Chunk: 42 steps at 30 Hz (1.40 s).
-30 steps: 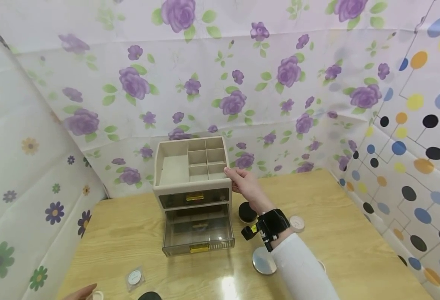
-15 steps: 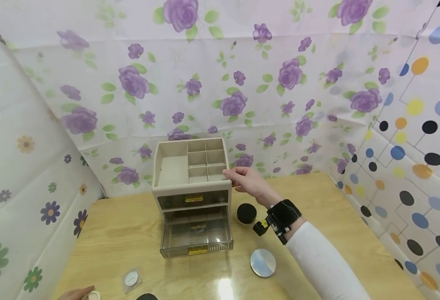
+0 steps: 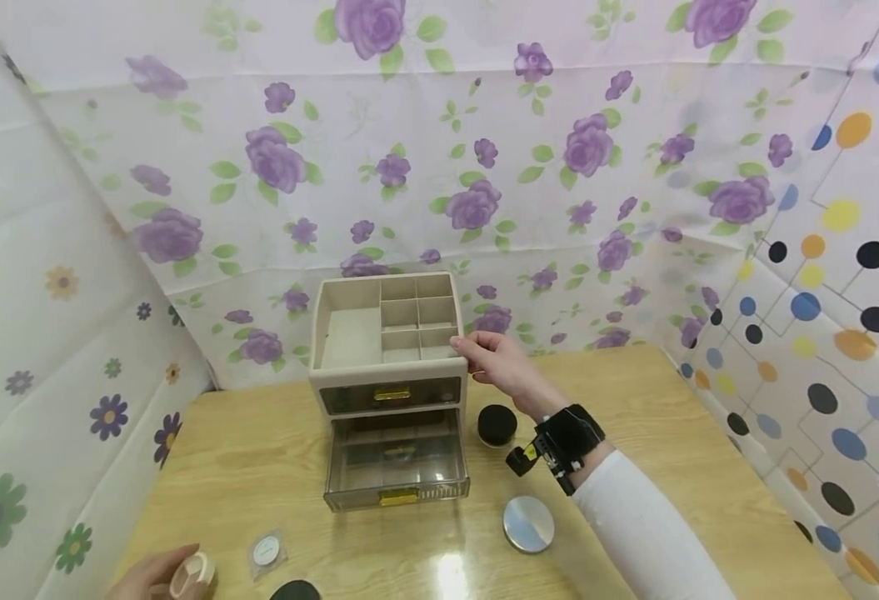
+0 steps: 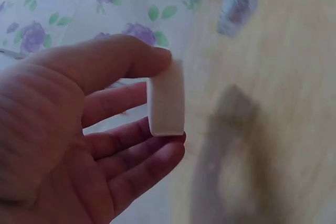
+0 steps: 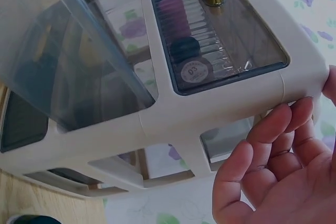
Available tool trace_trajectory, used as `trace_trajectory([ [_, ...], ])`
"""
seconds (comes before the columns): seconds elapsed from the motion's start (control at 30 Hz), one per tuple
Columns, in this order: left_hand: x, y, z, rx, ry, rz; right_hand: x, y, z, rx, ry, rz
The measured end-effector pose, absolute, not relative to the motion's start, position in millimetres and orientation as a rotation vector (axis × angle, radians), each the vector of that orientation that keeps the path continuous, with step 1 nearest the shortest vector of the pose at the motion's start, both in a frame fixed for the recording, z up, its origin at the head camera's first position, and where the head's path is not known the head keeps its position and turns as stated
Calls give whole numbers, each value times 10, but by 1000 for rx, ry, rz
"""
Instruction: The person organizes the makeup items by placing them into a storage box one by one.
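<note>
organizer, cream [image 3: 379,367], one: standing on the tabletop [image 3: 596,392] before a floral cloth [image 3: 402,208]; divided compartments on top. upper drawer [image 3: 349,399], closed, gold handle; in the right wrist view, round colored items [image 5: 173,17] show inside. lower drawer [image 3: 364,499], translucent, pulled out.

hands, two, well apart. right hand [image 3: 501,365]: pinching the organizer's right side near its front corner, thumb at the rim. left hand [image 3: 147,578]: holding a small pale round container [image 4: 167,100] edgewise between thumb and fingers, above the tabletop.

also on the tabletop: black-topped round container [image 3: 496,423], right of the organizer; silver disc [image 3: 528,524], nearer; clear packet with white disc [image 3: 267,551], beside the left hand; black round item [image 3: 295,591], partly cut off.
</note>
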<state>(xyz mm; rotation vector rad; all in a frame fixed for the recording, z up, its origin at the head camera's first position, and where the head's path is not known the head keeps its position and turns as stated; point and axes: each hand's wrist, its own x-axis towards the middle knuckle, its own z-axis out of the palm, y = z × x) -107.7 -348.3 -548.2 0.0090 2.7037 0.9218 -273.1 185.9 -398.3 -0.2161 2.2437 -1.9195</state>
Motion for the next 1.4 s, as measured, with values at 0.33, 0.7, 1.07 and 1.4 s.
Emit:
trace_trajectory([
  [0.33,-1004,-2859,-4951,129,2949,1195,-2732,1837,-4027,-285,2171,-2006],
  [0.7,-1300,-2073,-4323,722,3117,1169,-2733,1822,-4047,-290,2146,-2053],
  [1.07,-1468,-1514,-4180,920,2917,1296,-2735,1788,-4102,-269,2127,-2061],
  [1.4,-1560,-1217,-4145,965,2732,1342,-2705,1759,-4072,-238,2119,-2090],
])
